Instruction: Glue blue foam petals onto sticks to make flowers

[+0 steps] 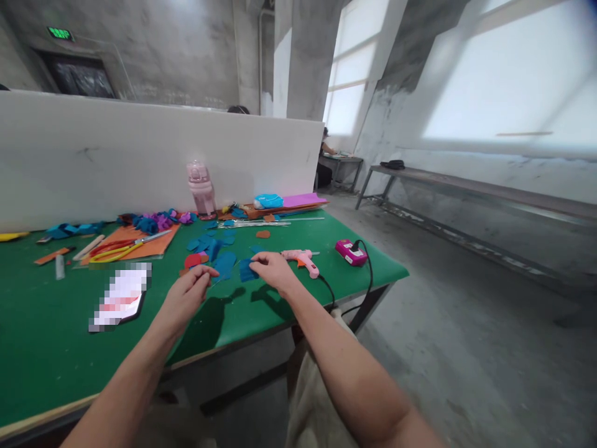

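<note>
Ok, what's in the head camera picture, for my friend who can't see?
Over a green table, a person's right hand pinches a small blue piece while the left hand hovers nearby. Around them lie blue cutouts, a pink glue gun and a phone.

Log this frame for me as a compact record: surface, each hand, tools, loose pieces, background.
Surface: green-topped table
Left hand: left hand, fingertips close together; whether it pinches anything thin cannot be told
Right hand: right hand, pinching a dark blue flat piece
Tools: pink glue gun beyond the right hand; tools with red and yellow handles on an orange sheet
Loose pieces: blue cut pieces between the hands
Background: pink bottle before a white partition
</note>
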The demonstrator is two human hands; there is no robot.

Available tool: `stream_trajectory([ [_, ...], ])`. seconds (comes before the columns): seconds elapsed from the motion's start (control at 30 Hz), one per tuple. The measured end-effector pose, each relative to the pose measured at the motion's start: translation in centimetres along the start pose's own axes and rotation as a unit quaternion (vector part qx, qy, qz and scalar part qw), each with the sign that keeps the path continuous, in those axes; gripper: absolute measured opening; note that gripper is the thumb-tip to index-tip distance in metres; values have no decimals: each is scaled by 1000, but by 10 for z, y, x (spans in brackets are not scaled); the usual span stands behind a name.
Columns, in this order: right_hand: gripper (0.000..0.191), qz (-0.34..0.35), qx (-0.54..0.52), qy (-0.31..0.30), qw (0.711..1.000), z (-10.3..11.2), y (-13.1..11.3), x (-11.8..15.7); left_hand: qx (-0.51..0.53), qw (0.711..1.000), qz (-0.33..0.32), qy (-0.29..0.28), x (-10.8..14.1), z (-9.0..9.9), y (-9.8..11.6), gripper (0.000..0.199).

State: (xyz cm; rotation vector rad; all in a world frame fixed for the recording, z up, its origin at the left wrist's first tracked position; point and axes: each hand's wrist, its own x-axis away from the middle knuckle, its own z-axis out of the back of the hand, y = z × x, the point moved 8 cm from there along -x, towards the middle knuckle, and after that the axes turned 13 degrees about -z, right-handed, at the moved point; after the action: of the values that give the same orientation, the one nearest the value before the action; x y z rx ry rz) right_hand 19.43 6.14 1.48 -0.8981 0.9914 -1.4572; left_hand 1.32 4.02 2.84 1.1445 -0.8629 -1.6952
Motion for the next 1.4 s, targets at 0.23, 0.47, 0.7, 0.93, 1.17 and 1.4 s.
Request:
stream_trajectory([
  [0.23, 15, -22, -77, 12, 997, 13, -8, 5, 146, 988, -32, 45, 19, -23, 24, 33],
  [0.47, 17, -41, -133, 6, 990, 21, -9, 6, 176, 983, -31, 45, 35, -53, 16, 19],
  [0.7, 17, -36, -150, -59, 986, 4, -11, 17, 98, 993, -50, 50, 32, -47, 12, 19],
  [0.93, 11, -21, -123, -49, 991, 2, -12, 19, 218, 975, 23, 43, 33, -48, -2, 24],
  [1.17, 4, -39, -164, -38, 985, 7, -18, 19, 273, 960, 38, 58, 32, -46, -1, 23],
  [1.4, 3, -35, -167, -47, 984, 5, -21, 22, 295, 953, 41, 63, 32, -48, -3, 19],
])
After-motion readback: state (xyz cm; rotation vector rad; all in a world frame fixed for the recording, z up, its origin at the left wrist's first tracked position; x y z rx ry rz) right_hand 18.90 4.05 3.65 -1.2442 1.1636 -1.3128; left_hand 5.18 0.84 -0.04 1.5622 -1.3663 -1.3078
